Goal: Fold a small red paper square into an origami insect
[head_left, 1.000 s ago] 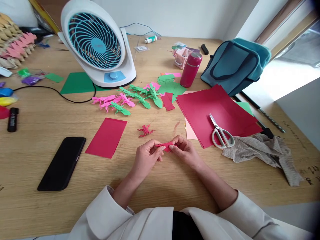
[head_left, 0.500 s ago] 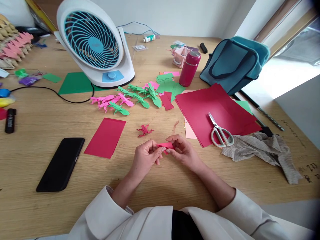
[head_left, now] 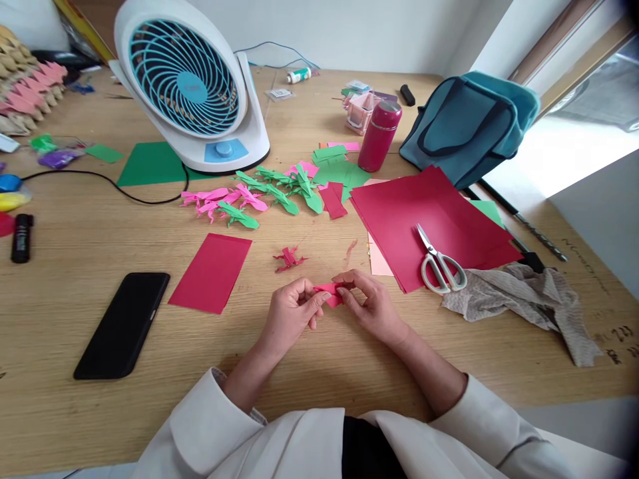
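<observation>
near the front edge of the table (head_left: pixel 60 419), the left hand (head_left: pixel 289 311) and right hand (head_left: pixel 377 310) each grasp an end of a small folded red paper (head_left: pixel 335 300), thumbs on top (its underside is hidden). the step in hand looks like shaping or pressing a fold; the next move seems to call for steady thumbs and lined-up edges. just beyond lies a red paper figure (head_left: pixel 289 259), with red sheets (head_left: pixel 212 273) to its left. scissors (head_left: pixel 433 251) rest on a larger red stack (head_left: pixel 399 206) toward the right edge. farther back, green figures (head_left: pixel 284 199) and pink figures (head_left: pixel 251 198) lie before a fan (head_left: pixel 192 88).
</observation>
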Available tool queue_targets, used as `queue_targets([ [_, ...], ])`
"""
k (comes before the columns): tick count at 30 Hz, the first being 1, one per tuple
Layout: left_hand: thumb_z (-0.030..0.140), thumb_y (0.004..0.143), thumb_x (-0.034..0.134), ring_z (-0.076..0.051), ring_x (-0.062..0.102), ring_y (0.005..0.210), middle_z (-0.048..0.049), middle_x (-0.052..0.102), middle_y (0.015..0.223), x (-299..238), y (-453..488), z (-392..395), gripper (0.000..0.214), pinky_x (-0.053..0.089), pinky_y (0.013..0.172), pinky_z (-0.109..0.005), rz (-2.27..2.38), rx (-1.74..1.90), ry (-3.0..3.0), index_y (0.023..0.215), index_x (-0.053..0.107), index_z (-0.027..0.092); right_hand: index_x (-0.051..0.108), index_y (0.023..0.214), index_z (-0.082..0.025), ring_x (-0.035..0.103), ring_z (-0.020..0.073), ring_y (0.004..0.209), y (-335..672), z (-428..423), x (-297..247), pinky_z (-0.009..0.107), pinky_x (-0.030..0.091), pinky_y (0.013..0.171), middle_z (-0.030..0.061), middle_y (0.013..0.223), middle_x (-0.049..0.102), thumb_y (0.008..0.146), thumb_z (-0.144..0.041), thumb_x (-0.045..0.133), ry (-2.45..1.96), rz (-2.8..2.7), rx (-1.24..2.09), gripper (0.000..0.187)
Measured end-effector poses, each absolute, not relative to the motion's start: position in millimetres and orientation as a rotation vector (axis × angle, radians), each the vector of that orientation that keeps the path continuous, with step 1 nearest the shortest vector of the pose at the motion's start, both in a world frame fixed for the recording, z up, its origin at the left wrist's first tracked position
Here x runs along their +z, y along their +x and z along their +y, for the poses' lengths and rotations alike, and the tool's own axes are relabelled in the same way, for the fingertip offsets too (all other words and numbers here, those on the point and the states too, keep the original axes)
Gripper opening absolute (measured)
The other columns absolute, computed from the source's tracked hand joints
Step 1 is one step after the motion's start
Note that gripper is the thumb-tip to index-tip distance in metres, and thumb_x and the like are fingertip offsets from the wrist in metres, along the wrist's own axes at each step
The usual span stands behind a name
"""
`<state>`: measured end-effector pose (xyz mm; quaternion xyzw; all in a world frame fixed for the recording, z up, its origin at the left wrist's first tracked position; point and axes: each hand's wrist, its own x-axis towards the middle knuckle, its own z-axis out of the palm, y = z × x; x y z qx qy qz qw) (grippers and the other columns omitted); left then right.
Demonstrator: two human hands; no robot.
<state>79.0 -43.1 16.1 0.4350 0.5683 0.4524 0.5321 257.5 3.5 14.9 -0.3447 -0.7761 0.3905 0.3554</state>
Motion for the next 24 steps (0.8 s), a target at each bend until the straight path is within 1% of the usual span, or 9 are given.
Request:
queue_targets([
  [2,0.041,0.079,0.071,-0.004,0.046,0.033,0.0045,0.059,0.051,16.1,79.0,-43.0,0.036,0.035,0.035,-0.016,1.353,1.083,1.039,0.063,0.048,0.018,0.057,0.116,-0.021,0.063,0.0201,0.093,257.7,2.9,14.9,0.036,0.051,0.085,0.009,0.106,0.066,0.096,-0.028,0.055,-0.856,-2.029,1.007,0.021],
  [4,0.042,0.079,0.072,-0.004,0.046,0.033,0.0046,0.059,0.05,15.9,79.0,-42.7,0.038,0.035,0.035,-0.016,1.342,1.08,1.048,0.062,0.048,0.018,0.055,0.121,-0.021,0.061,0.0221,0.102,257.3,2.0,14.8,0.037,0.05,0.088,0.0109,0.113,0.064,0.094,-0.028,0.058,-0.781,-2.088,1.038,0.028],
  [5,0.043,0.079,0.072,-0.004,0.046,0.033,0.0046,0.059,0.05,15.8,79.1,-42.6,0.038,0.034,0.035,-0.016,1.332,1.078,1.052,0.062,0.048,0.018,0.055,0.12,-0.021,0.061,0.0222,0.102,256.9,1.5,14.4,0.037,0.051,0.087,0.0108,0.112,0.064,0.094,-0.028,0.058,-0.756,-2.11,1.05,0.027],
  [8,0.044,0.079,0.072,-0.004,0.046,0.033,0.0045,0.059,0.05,15.5,79.3,-42.3,0.039,0.033,0.034,-0.016,1.303,1.065,1.053,0.063,0.049,0.017,0.057,0.111,-0.022,0.063,0.0196,0.089,256.2,0.3,11.1,0.034,0.052,0.08,0.0073,0.098,0.066,0.095,-0.026,0.055,-0.802,-2.086,1.042,0.016],
  [10,0.044,0.079,0.072,-0.004,0.046,0.033,0.0044,0.059,0.05,15.4,79.4,-42.3,0.039,0.032,0.034,-0.016,1.302,1.06,1.054,0.063,0.049,0.017,0.056,0.108,-0.022,0.063,0.0184,0.084,256.4,0.1,9.3,0.033,0.052,0.078,0.0059,0.094,0.067,0.096,-0.026,0.053,-0.85,-2.045,1.026,0.013],
  [14,0.042,0.08,0.072,-0.004,0.045,0.033,0.0046,0.058,0.05,14.5,79.0,-43.3,0.038,0.032,0.034,-0.015,1.309,1.061,1.07,0.062,0.048,0.017,0.056,0.113,-0.022,0.062,0.0206,0.093,256.7,1.5,11.8,0.036,0.051,0.083,0.0089,0.104,0.065,0.096,-0.026,0.054,-0.747,-2.072,1.083,0.017],
  [19,0.043,0.08,0.071,-0.004,0.045,0.034,0.0046,0.058,0.051,13.9,78.6,-44.1,0.038,0.032,0.035,-0.015,1.301,1.051,1.078,0.063,0.049,0.017,0.055,0.104,-0.023,0.06,0.021,0.098,255.9,3.5,14.5,0.039,0.05,0.088,0.0088,0.105,0.063,0.094,-0.026,0.057,-0.656,-1.988,1.202,0.011],
  [22,0.046,0.079,0.071,-0.004,0.044,0.033,0.0047,0.058,0.049,15.0,78.1,-43.0,0.04,0.031,0.035,-0.016,1.326,1.056,1.078,0.063,0.048,0.018,0.054,0.098,-0.024,0.059,0.0211,0.1,256.7,3.7,11.2,0.04,0.05,0.09,0.0081,0.107,0.062,0.091,-0.029,0.063,-0.705,-1.909,1.212,0.012],
  [24,0.046,0.08,0.07,-0.004,0.044,0.033,0.0049,0.058,0.049,16.1,77.4,-42.1,0.039,0.031,0.035,-0.016,1.345,1.074,1.075,0.064,0.048,0.018,0.054,0.097,-0.024,0.059,0.0202,0.097,257.1,3.6,8.3,0.039,0.05,0.089,0.0074,0.105,0.062,0.092,-0.032,0.063,-0.76,-1.843,1.235,0.013],
])
